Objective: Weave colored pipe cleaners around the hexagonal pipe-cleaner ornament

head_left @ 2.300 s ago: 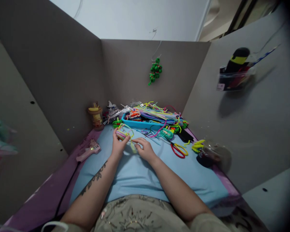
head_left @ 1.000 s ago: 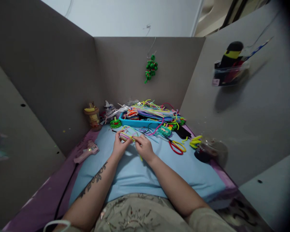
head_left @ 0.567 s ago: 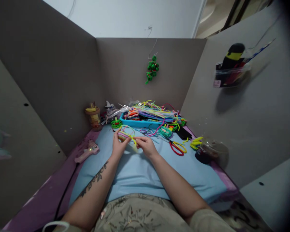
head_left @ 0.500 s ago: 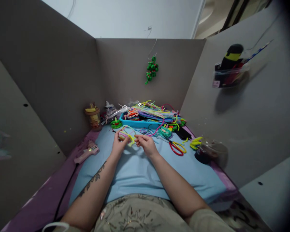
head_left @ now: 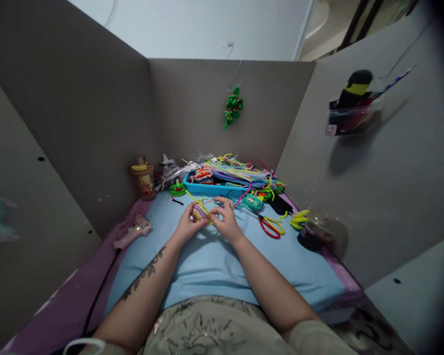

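1. Head view, down along two bare forearms to the blue mat [head_left: 207, 266] on the purple bench [head_left: 92, 281].
2. Left hand [head_left: 187, 226] curled around a small multicoloured pipe-cleaner piece [head_left: 199, 213], gripping it from the left.
3. Right hand [head_left: 227, 221] pinching the same piece from the right, fingertips touching it.
4. Both hands pressed close together, low over the far part of the mat, piece held between them.
5. Loose yellow strand [head_left: 192, 199] slanting up and to the left from the piece.
6. Just behind the hands: blue tray [head_left: 207, 189] heaped with coloured pipe cleaners [head_left: 237, 170].
7. Near the right hand, flat on the mat: red-and-yellow scissors [head_left: 269, 227].
8. Well left of the left hand, at the mat's edge: pink glue gun [head_left: 133, 232].
9. On the back wall, hung from a hook: green ornament [head_left: 233, 106].
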Tool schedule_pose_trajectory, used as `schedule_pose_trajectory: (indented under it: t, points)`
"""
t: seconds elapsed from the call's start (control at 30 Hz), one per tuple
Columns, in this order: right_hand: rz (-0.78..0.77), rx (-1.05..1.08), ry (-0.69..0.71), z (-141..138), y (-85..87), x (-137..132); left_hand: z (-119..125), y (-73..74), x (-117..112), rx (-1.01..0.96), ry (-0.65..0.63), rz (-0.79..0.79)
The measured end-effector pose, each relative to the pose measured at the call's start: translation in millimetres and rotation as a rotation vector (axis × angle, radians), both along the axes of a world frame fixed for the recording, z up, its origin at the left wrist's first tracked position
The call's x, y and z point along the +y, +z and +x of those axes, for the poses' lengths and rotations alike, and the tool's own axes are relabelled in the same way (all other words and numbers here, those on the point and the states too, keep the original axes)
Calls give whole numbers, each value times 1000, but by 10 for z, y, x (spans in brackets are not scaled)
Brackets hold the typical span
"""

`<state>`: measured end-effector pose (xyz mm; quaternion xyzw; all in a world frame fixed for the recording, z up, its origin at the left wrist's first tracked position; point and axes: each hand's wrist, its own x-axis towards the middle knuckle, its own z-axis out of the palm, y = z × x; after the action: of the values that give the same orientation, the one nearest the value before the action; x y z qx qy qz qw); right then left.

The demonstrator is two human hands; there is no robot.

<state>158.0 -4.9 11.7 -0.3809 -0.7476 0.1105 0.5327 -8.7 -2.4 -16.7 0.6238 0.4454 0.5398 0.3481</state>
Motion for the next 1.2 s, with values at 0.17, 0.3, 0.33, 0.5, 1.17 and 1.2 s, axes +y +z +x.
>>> schedule_pose_trajectory:
  t: [0.17,0.3,0.33,0.5,1.17,1.2]
  points:
    - [-148,22,22,-23,-40,25,-31,-68,21,154,96,178]
    - [-183,11,54,-32,-45,37,-18,-17,-6,122,88,166]
    - [-190,22,56,-36,-36,32,-4,8,-17,85,89,128]
    - [-102,142,77,-55,15,-22,73,138,-82,-230,17,-180]
    - [-129,284,46,-177,-62,-33,81,188,-97,-542,-111,-180]
    - [-139,303,41,-178,-64,-32,80,184,-94,-540,-121,-169]
